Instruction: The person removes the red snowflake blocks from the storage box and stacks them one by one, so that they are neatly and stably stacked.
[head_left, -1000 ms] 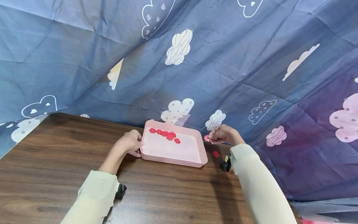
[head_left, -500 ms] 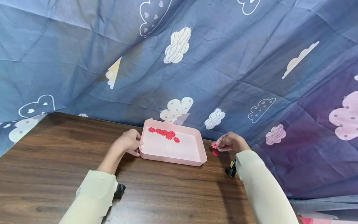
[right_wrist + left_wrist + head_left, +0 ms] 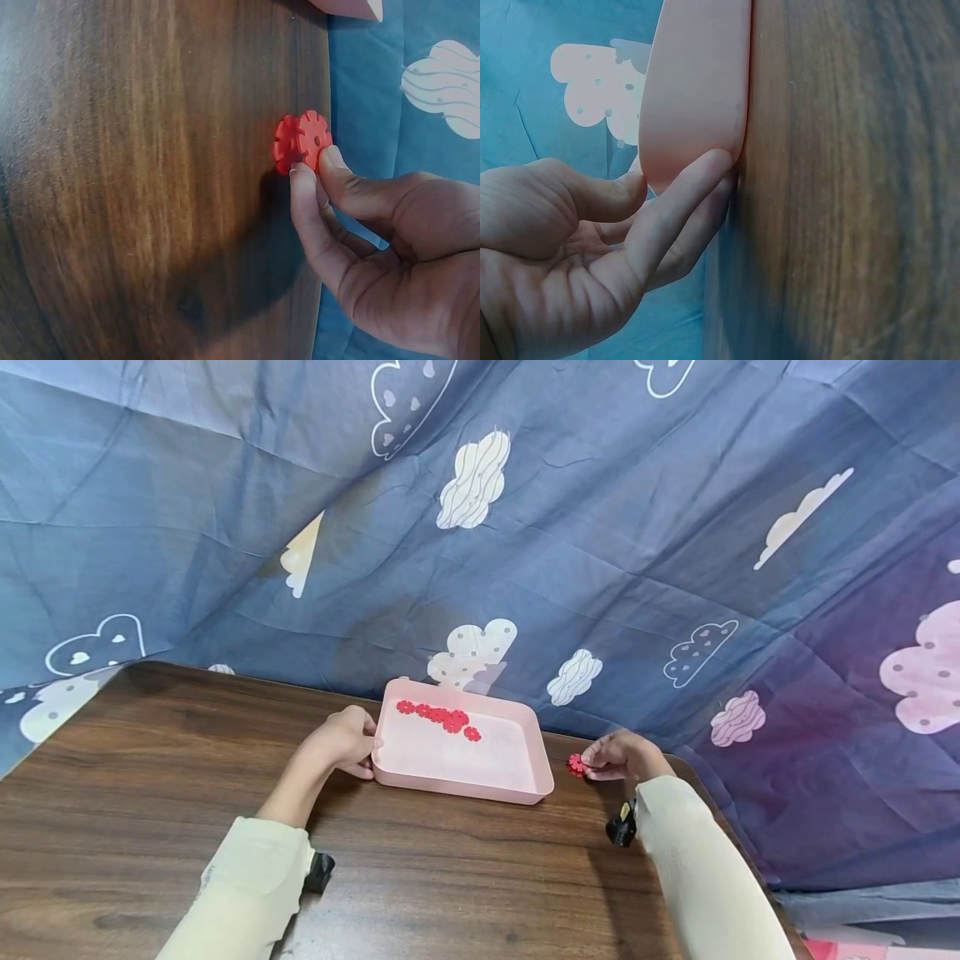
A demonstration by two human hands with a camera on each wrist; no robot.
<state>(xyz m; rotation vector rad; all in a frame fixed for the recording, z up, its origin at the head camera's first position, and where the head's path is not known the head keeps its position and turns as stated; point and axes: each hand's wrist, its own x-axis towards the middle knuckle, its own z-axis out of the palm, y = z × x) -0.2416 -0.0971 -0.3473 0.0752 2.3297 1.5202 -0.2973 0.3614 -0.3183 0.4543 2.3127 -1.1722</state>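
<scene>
Tray: The pink tray [image 3: 457, 764] is carried by the brown tabletop [image 3: 420, 877], near the tabletop's far edge.
Flowers inside: A row of small red flowers [image 3: 437, 716] is contained in the tray, toward its far left part; several are overlapped.
Left grip: The tray's left end is gripped by the left hand [image 3: 347, 739], with the thumb placed at the rim and fingers pressed against the outer wall.
Right grip: To the right of the tray, a notched red flower [image 3: 315, 139] is pinched between thumb and finger of the right hand [image 3: 622, 753].
Loose flower: Right of the tray, a second flower [image 3: 284, 142] is seen just beside the pinched one; whether they are touching cannot be told.
Backdrop: Beyond the tray, a blue curtain [image 3: 600, 552] is patterned with clouds.
</scene>
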